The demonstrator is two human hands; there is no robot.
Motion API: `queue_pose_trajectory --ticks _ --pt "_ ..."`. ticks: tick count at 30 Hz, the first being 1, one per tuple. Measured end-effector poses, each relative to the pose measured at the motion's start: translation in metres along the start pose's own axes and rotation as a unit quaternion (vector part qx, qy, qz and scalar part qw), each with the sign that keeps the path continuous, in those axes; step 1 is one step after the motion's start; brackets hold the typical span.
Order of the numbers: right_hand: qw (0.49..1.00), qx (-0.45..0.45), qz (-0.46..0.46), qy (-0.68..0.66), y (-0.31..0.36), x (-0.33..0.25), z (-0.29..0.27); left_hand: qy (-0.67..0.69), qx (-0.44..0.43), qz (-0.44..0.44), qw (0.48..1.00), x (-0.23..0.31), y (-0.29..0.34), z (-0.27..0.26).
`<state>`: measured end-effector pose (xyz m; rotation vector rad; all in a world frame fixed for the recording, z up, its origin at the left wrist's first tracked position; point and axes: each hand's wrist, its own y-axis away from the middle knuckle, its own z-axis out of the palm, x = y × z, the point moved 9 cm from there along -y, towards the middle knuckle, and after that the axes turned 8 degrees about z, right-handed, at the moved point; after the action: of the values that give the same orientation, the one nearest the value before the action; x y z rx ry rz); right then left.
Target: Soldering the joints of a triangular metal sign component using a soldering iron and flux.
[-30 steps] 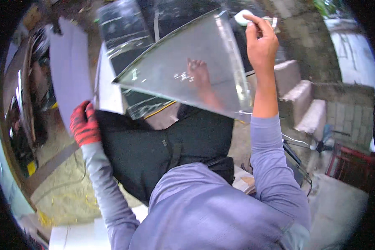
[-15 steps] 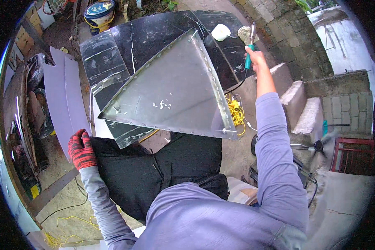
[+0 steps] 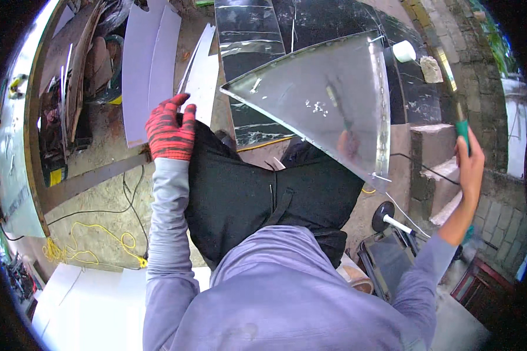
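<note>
In right hand (image 3: 472,162), green tool (image 3: 462,134) points up view, leaning left.

A black surface with white, marble-like veining (image 3: 336,16), made up of flat pieces, carried a large, smoky-grey triangular panel (image 3: 301,86) whose nearest corner reached past its edge. Just right of the panel's far corner lay a small white cylindrical container (image 3: 403,51); farther right lay a pale, rough lump (image 3: 431,69). Left of the panel, the beige concrete floor (image 3: 108,196) bore a tangled yellow cord (image 3: 55,252).
</note>
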<state>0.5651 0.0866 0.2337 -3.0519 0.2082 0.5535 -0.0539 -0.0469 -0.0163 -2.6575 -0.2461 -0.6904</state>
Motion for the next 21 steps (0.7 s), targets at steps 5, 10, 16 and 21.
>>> queue_pose_trajectory --ticks 5,10,16,21 --pt "0.968 -0.114 -0.195 0.109 0.095 -0.113 0.054 0.174 0.042 0.044 0.983 0.035 -0.018 -0.001" --pt "0.953 -0.206 -0.202 0.095 0.127 -0.176 0.111 0.379 0.054 0.064 0.921 0.044 -0.023 0.019" --pt "0.942 -0.228 -0.234 0.080 0.135 -0.205 0.139 0.389 -0.007 0.089 0.917 0.050 -0.024 0.031" --pt "0.940 -0.257 -0.201 0.098 0.134 -0.214 0.144 0.364 -0.001 0.110 0.925 0.050 -0.027 0.028"
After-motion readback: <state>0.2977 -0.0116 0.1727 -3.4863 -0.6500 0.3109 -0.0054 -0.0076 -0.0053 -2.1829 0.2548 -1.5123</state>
